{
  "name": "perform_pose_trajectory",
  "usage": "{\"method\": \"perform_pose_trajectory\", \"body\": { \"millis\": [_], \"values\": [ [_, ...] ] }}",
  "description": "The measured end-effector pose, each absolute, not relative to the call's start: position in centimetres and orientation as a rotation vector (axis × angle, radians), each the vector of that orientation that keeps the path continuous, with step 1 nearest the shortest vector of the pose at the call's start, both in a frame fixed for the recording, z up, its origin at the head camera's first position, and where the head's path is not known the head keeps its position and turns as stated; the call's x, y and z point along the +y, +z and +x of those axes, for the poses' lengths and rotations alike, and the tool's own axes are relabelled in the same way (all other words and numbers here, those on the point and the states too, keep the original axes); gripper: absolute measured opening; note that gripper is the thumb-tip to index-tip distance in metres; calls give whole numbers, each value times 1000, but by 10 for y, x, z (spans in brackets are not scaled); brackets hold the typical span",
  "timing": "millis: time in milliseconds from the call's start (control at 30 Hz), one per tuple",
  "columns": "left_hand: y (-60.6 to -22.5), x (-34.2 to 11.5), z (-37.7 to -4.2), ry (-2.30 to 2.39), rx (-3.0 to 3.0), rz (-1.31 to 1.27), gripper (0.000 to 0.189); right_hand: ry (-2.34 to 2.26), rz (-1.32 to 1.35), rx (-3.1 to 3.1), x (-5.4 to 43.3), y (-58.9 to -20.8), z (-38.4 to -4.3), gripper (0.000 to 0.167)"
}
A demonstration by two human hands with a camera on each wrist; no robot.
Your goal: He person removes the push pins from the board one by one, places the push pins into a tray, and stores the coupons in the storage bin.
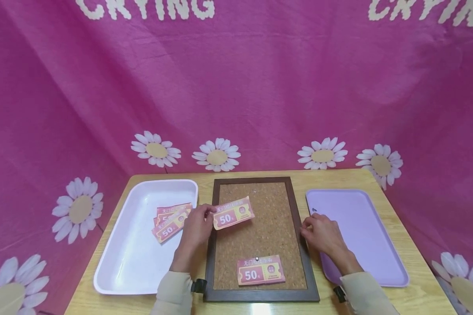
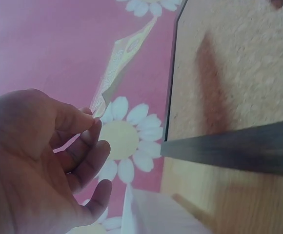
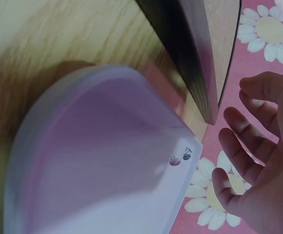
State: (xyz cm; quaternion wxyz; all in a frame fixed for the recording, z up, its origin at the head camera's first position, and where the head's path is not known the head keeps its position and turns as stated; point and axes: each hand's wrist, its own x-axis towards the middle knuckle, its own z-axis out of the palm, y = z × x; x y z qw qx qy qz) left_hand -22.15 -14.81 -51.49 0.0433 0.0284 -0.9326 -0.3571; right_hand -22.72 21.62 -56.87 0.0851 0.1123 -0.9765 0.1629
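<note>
My left hand (image 1: 199, 223) pinches the left end of a pink and yellow paper coupon (image 1: 234, 213) marked 50, held tilted over the upper left of a cork board (image 1: 268, 236). The left wrist view shows this coupon (image 2: 124, 61) edge-on, raised off the board. A second coupon (image 1: 261, 271) lies near the board's bottom, with a small round white pin head (image 1: 257, 258) at its top edge. My right hand (image 1: 324, 232) is over the gap between the board's right side and a lilac tray (image 1: 362, 236). Its fingers (image 3: 234, 141) curl loosely, thumb against index finger; nothing shows between them.
To the left, a white tray (image 1: 122, 262) holds several more coupons (image 1: 171, 223). The board's dark wooden frame (image 1: 260, 295) stands between the two trays on a wooden table (image 1: 421, 284). Small dark cherry-like marks (image 3: 181, 157) show in the lilac tray's corner. A pink flowered cloth (image 1: 260, 100) hangs behind.
</note>
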Motion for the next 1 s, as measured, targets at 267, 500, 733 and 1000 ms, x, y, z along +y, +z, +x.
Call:
{"method": "perform_pose_trajectory", "body": {
  "millis": [267, 500, 733, 1000],
  "values": [
    [-503, -163, -229, -1062, -2821, 99, 17, 495, 321, -2895, 220, -569, -229, 8],
    [-495, -180, -232, -1031, -2759, 106, 19, 488, 326, -2858, 225, -570, -231, 6],
    [-498, -192, -230, -1058, -2751, 152, 22, 511, 289, -2864, 233, -571, -227, 7],
    [-500, -211, -227, -1080, -2732, 244, 24, 521, 270, -2881, 238, -577, -222, 6]
  ]
}}
